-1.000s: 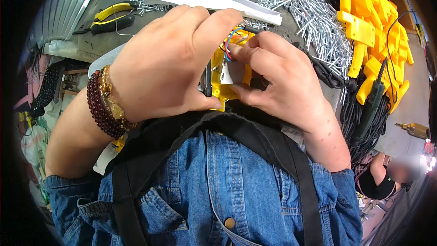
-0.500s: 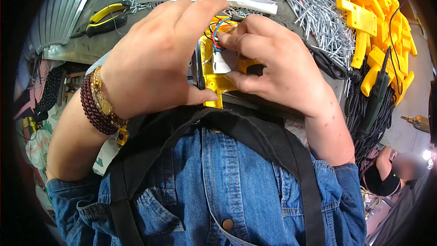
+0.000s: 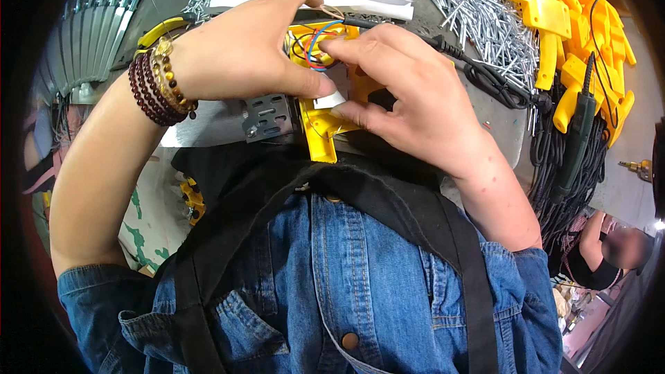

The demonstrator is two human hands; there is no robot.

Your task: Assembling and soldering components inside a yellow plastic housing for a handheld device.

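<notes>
While We Lean In, a Yellow Case (image 3: pixel 320 147) Lies Open

While our denim jacket (image 3: pixel 346 270) and black straps (image 3: pixel 478 291) fill the near side, the yellow case lies just beyond them, in the middle. Left of it we see a slotted grey metal plate (image 3: pixel 267 118). Our right hand (image 3: pixel 410 90) grasps a white block (image 3: pixel 329 102) in the case between thumb and forefinger. Our left hand (image 3: pixel 235 52) rests its thumb on that block, forefinger stretched toward the far side; whether its other fingers hold anything, we cannot tell. Red and blue wires (image 3: pixel 324 28) loop beside our right fingertips. Black cables (image 3: pixel 544 166) lie on the right. Farther off are a white strip (image 3: pixel 374 4), loose screws (image 3: pixel 478 17) and, far right, piled yellow parts (image 3: pixel 547 17).
</notes>
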